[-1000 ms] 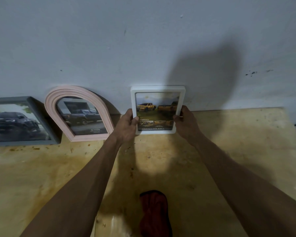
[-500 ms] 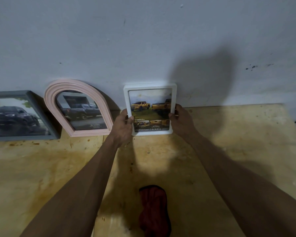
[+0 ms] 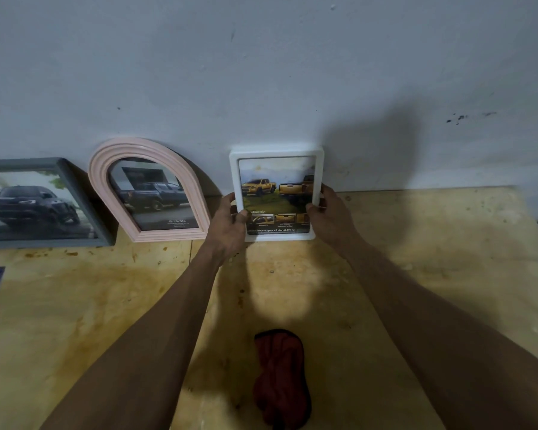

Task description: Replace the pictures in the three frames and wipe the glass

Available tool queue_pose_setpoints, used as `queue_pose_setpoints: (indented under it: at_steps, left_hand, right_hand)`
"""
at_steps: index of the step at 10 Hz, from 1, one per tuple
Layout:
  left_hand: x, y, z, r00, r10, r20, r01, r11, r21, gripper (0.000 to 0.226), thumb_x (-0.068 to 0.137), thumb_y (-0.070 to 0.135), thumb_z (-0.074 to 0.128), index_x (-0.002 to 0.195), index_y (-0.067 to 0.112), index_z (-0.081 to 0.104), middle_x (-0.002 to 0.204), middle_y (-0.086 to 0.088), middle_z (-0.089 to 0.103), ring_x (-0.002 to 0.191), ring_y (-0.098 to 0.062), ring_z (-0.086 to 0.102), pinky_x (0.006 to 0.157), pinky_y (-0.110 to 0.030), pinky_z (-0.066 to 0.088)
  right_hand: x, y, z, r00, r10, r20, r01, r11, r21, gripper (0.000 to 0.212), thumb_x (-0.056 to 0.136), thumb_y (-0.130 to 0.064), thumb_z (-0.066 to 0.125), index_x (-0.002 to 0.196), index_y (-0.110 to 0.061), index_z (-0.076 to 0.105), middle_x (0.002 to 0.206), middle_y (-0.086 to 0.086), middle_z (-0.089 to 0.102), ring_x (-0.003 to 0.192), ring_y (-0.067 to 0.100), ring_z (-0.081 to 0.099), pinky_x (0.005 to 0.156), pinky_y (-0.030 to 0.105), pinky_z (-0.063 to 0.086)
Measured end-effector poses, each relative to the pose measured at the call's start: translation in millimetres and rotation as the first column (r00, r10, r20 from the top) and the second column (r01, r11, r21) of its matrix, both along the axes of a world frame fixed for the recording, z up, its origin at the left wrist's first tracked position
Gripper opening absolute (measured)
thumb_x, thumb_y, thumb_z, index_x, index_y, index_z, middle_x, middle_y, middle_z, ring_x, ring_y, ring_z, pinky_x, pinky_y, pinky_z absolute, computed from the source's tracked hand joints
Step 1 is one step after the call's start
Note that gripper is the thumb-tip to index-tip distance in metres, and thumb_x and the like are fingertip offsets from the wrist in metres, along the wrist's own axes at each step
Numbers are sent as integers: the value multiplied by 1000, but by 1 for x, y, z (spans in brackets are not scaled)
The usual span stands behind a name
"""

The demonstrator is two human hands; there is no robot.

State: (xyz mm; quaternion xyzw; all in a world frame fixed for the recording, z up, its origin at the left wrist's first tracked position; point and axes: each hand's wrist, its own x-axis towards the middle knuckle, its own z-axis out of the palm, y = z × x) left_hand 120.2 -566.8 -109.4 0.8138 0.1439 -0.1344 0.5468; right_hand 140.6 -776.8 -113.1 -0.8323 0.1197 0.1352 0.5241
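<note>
Both hands on it: left hand (image 3: 230, 223) and right hand (image 3: 331, 217) clasp the white rectangular picture frame (image 3: 277, 193) by its sides, standing it on the stained plywood surface (image 3: 416, 259), propped against the wall (image 3: 261, 72) for display.

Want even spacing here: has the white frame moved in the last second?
Yes. The white frame slid left, narrowing its gap to the pink frame.
</note>
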Motion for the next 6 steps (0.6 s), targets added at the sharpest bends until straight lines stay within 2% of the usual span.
queue_pose_setpoints:
  at_steps: [1,2,3,4,5,6]
  left_hand:
    - [-2,1,1,1000,-1,4,1,1000,10,47,105,12,43,151,17,31,123,1,52,115,-18,54,101,-42,47]
    - [-5,0,2,1000,3,10,-3,1000,1,48,105,12,44,151,19,31,123,1,54,113,-17,55,103,-44,48]
    - [-9,-1,7,1000,12,15,-13,1000,17,51,105,12,45,152,18,28,133,-8,55,112,-16,53,102,-41,47]
    - [-21,-2,14,1000,12,21,-13,998,69,56,104,16,48,155,15,23,148,-12,46,124,-19,49,103,-35,42]
    - [-32,2,25,999,42,27,-44,994,97,61,103,21,52,156,16,22,156,-10,37,142,-27,38,106,-32,35]
    - [-59,11,37,996,72,52,-77,991,107,59,101,25,55,154,16,29,153,-7,42,138,-26,44,108,-36,39]
  right_hand:
    - [-1,0,0,1000,7,12,-7,1000,4,53,99,-16,52,149,-23,35,140,3,51,123,23,52,103,39,45]
    - [-1,-1,0,1000,9,2,-9,1000,0,58,98,-16,53,151,-24,30,144,3,47,122,22,52,95,30,44]
    - [-4,-4,2,1000,-11,-19,11,1000,13,65,97,-16,56,153,-23,24,150,4,40,132,25,45,101,34,43]
    - [-14,-6,9,999,-38,-28,38,999,-28,73,94,-15,60,155,-20,19,152,6,38,134,26,42,99,34,41]
    - [-24,-7,18,993,-115,2,115,991,-74,76,90,-17,64,153,-18,21,153,9,36,137,29,38,110,44,38]
    - [-56,-8,24,983,-184,16,184,975,-125,73,88,-20,67,150,-16,28,145,12,44,130,30,46,106,40,40]
